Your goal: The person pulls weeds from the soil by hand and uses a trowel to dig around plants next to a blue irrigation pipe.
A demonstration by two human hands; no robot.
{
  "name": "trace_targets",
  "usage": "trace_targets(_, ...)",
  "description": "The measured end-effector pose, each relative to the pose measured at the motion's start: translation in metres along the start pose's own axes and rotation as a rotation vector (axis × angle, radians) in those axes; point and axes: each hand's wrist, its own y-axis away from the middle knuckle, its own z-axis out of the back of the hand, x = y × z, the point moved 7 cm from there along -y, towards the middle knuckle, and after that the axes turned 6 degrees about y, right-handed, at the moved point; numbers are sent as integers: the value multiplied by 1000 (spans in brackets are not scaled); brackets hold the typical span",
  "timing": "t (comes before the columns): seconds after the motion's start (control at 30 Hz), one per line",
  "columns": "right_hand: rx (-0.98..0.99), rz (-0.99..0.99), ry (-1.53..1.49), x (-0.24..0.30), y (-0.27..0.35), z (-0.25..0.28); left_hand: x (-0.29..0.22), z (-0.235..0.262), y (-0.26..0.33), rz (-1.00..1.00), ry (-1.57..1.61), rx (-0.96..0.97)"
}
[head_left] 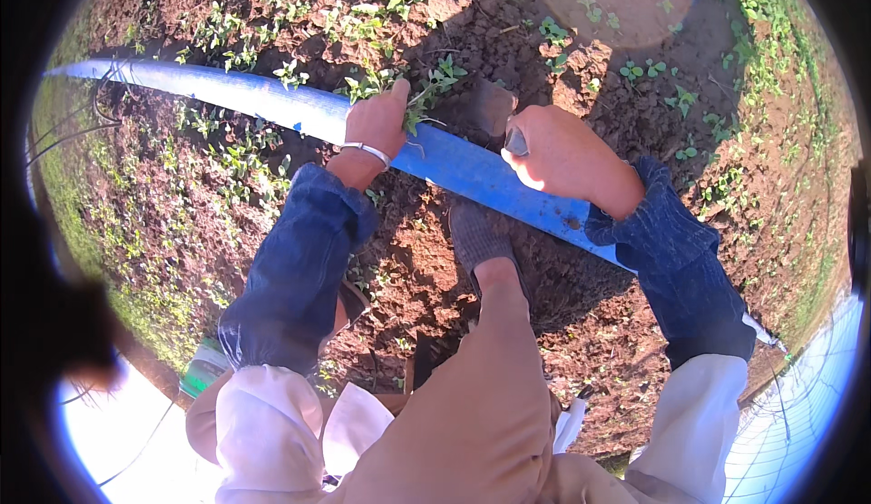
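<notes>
My left hand point(376, 123) reaches over a flat blue hose point(272, 100) and is closed around a small green weed point(426, 96) growing from the red-brown soil. A metal bangle sits on that wrist. My right hand point(562, 155) grips the handle of a small hand hoe, whose dark metal blade point(490, 105) rests on the soil just beyond the hose, beside the weed. Both forearms wear blue sleeve covers. My knee and a dark shoe point(476, 236) are between the arms.
The blue hose runs diagonally from upper left to lower right across lumpy soil point(408, 259). Small green weeds point(363, 14) are scattered at the top and along the left. A shadow falls across the upper right ground.
</notes>
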Motion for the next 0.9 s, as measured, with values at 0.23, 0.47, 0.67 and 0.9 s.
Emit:
trace_targets(0.23,-138,-142,-19,18,-35,-40,-22,-8,-35,-138,-82,0)
trace_targets(0.47,-335,-128,-181,-7,-32,-95,-29,-21,-50,-260,42,-152)
trace_targets(0.67,-340,-85,-271,-39,-23,-110,-36,-26,-54,-286,261,-256)
trace_targets(0.9,-324,-91,-319,-41,-17,-90,-30,-3,-48,-193,587,-313)
